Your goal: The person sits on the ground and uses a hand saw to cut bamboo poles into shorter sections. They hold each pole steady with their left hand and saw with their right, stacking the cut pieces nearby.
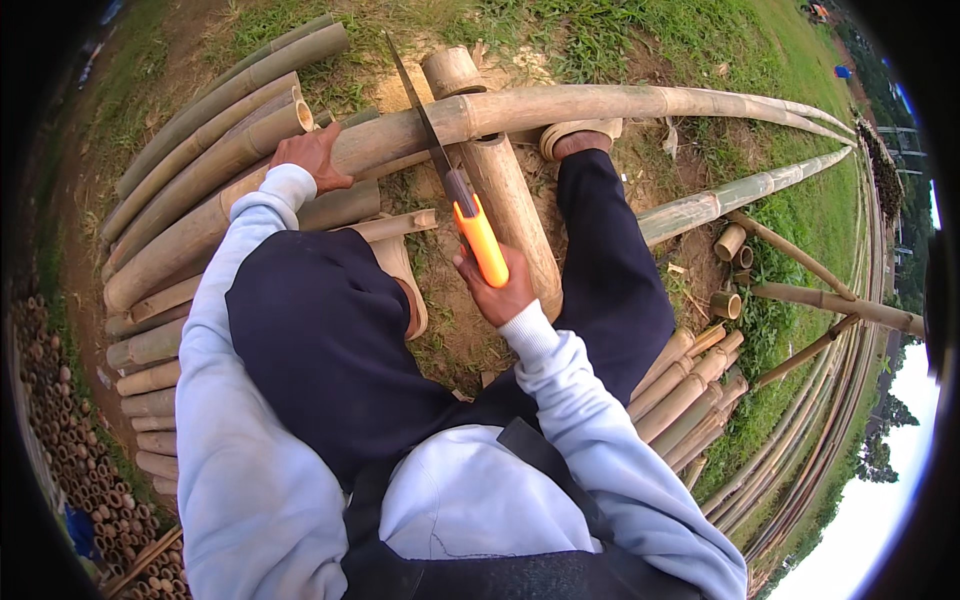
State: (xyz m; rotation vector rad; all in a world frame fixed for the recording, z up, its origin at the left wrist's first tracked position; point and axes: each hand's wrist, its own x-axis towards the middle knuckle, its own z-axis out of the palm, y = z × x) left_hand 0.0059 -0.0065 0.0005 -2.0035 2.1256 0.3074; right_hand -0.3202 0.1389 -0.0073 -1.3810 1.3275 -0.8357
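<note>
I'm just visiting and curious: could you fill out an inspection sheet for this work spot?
Surface: grass and bare soil, outdoors.
Job's things: handsaw with orange handle, blade crossing a thick bamboo pole; a bamboo support lies beneath the pole.
Clutter: bamboo lengths at left, a smaller bundle at right, short hollow offcuts.
Grips: left grip, a bare hand, on the pole; right grip closed around the saw handle.
Cables: nothing seen.
Surroundings: long poles at right, many round bamboo ends at lower left.
</note>
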